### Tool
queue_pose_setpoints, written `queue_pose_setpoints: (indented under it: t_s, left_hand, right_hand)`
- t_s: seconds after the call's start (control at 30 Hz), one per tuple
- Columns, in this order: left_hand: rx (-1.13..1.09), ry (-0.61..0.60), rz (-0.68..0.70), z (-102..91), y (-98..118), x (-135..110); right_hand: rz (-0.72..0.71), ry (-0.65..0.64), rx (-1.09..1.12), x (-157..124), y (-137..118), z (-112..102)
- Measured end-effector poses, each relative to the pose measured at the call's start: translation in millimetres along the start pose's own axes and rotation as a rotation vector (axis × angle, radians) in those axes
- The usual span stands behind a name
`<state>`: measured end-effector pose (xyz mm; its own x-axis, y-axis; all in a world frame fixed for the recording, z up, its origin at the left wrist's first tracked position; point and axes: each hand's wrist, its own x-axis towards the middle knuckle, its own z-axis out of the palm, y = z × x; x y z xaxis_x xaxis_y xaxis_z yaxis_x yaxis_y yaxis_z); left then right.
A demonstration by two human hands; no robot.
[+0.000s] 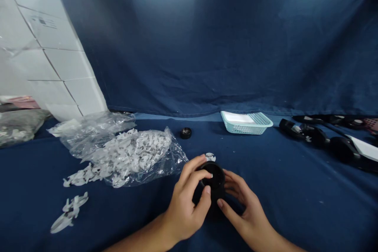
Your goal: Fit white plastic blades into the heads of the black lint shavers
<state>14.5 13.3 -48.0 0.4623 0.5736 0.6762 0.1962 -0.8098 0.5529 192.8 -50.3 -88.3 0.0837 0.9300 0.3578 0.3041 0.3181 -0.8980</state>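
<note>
A black, round, cup-like part [217,178] is between my two hands, its open top tilted up toward me. My left hand [189,201] grips it from the left, index finger reaching into the opening and thumb close to the near rim. From the right, my right hand [243,208] wraps it with thumb in front and fingers behind. Its lower portion is dark and hard to make out. Just beyond the part lies a small white plastic piece [210,156]. Farther back on the blue cloth sits a small black round cap-like piece [186,133].
To the left, a clear plastic bag [174,161] spills many white plastic pieces [132,153]; a few loose ones [69,212] lie nearer. A light-blue basket [248,129] stands at the back. Several black parts [319,138] lie right. A blue curtain [206,47] hangs behind.
</note>
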Motion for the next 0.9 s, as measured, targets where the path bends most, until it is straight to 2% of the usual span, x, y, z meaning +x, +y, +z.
queue_pose_setpoints:
  t_s: [0.17, 0.47, 0.7, 0.9]
  left_hand:
    - [-0.048, 0.063, -0.005, 1.1, 4.6, -0.2]
    - [0.007, 0.153, 0.091, 1.7, 6.9, -3.1]
    - [0.193, 0.220, 0.148, 1.1, 11.0, -3.4]
    - [0.174, 0.232, 0.117, 1.4, 9.3, -0.1]
  right_hand:
    - [-0.066, 0.045, -0.039, -3.6, 0.3, 1.7]
    - [-0.173, 0.067, -0.124, -8.0, 1.0, 0.6]
    - [-0.162, 0.050, -0.126, -6.4, 1.2, -0.1]
    - [-0.154, 0.052, -0.146, -6.3, 0.7, -1.2]
